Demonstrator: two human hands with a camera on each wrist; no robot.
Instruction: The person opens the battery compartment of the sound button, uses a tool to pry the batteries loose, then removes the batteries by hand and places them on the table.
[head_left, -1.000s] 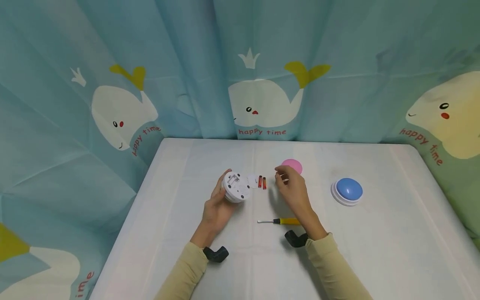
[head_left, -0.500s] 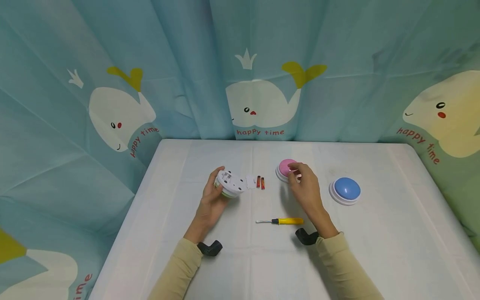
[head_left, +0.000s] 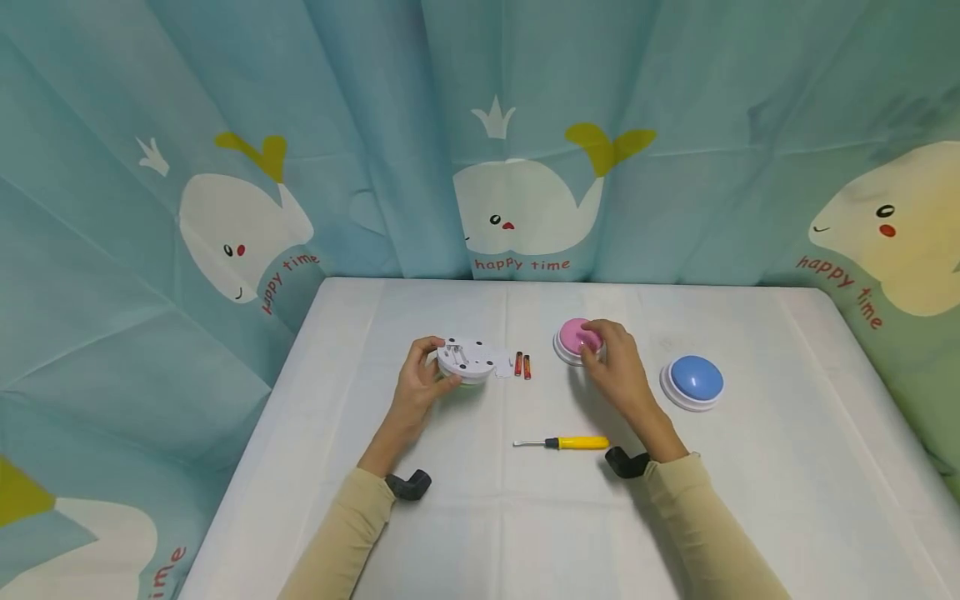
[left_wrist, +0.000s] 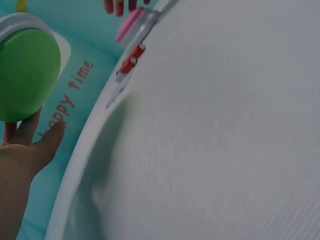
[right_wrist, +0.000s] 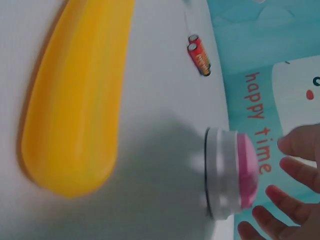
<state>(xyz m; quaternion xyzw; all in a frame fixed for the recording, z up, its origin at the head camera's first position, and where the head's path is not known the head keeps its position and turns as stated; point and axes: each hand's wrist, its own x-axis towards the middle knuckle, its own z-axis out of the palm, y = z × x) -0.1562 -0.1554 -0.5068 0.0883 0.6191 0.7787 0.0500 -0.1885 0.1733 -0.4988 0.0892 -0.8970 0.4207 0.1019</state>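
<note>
My left hand [head_left: 412,387] grips a round white push button [head_left: 467,367] by its rim, held above the table with its base turned up. An uncovered battery slot [head_left: 456,354] shows in that base. In the left wrist view its green dome [left_wrist: 30,75] faces the camera, with fingers and thumb beneath. My right hand [head_left: 618,367] hovers over a pink-domed button [head_left: 576,333] on the table. Its fingers [right_wrist: 297,172] are spread and slightly bent just off the pink dome in the right wrist view, holding nothing.
Two red batteries [head_left: 522,365] lie side by side between the hands, next to a small white piece [head_left: 503,365]. A yellow-handled screwdriver [head_left: 581,442] lies nearer the front. To the right stands a blue-domed button [head_left: 696,379]. A whale-print curtain [head_left: 420,167] hangs behind the table.
My left hand has tilted the green button so its base faces more upward. My right hand has shifted right, uncovering the pink button's white base and the screwdriver's handle.
</note>
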